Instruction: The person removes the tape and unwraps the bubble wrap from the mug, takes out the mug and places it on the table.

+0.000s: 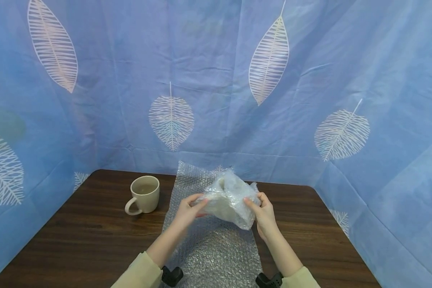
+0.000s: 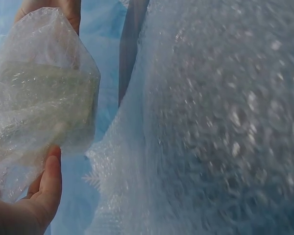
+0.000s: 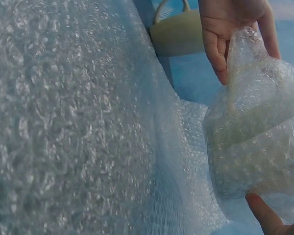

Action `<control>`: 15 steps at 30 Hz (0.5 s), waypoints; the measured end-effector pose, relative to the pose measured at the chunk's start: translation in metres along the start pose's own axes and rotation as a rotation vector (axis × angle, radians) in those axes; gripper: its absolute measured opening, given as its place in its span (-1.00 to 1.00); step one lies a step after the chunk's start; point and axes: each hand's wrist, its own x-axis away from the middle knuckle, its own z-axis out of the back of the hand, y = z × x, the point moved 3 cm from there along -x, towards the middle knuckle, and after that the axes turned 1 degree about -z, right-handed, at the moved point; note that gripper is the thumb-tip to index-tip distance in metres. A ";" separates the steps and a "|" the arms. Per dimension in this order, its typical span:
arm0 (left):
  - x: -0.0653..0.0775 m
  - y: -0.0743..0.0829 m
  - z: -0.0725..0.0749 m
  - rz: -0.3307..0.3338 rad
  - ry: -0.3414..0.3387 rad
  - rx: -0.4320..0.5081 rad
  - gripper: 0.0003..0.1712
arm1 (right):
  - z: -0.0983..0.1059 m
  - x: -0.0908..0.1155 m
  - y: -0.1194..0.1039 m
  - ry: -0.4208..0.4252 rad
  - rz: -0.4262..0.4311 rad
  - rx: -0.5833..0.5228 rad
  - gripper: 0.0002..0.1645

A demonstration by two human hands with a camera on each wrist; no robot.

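Note:
Above the bubble-wrap sheet, both hands hold a bubble-wrapped mug (image 1: 225, 200), a pale cream form whose outline the cloudy plastic partly veils. My left hand (image 1: 189, 209) pinches the wrapping on the left side, thumb on top. On the right side, the thumb of my right hand (image 1: 265, 214) presses the plastic, with its fingers curled behind. Loose plastic bunches up at the bundle's top and right corner. In the right wrist view, the wrapped mug (image 3: 255, 142) shows layers of film around a pale body, and the left hand (image 3: 235, 22) grips its far end.
A bare cream mug (image 1: 148, 198) stands upright at the left, its handle towards the front left. The long bubble-wrap sheet (image 1: 216, 252) runs front to back over the dark wooden table (image 1: 93, 232). Behind hangs a blue leaf-patterned cloth (image 1: 209, 60).

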 end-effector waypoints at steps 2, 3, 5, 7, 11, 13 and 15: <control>0.002 0.000 0.004 0.006 0.001 -0.014 -0.45 | -0.004 -0.001 0.001 -0.009 0.007 0.006 -0.70; 0.002 0.000 0.005 0.006 0.000 -0.015 -0.45 | -0.005 -0.001 0.001 -0.014 0.011 0.016 -0.69; 0.004 0.000 0.009 0.014 0.000 -0.023 -0.43 | -0.008 -0.001 0.004 -0.017 0.005 0.028 -0.66; 0.005 -0.001 0.012 0.020 -0.006 -0.025 -0.42 | -0.010 -0.001 0.007 -0.019 -0.003 0.038 -0.64; 0.007 -0.004 0.018 0.026 -0.005 -0.024 -0.43 | -0.015 0.001 0.013 -0.019 -0.015 0.039 -0.60; 0.008 -0.006 0.021 0.029 -0.002 -0.036 -0.42 | -0.017 0.001 0.015 -0.020 -0.013 0.038 -0.58; 0.008 -0.009 0.024 0.029 0.002 -0.044 -0.41 | -0.019 0.002 0.017 -0.026 -0.014 0.042 -0.56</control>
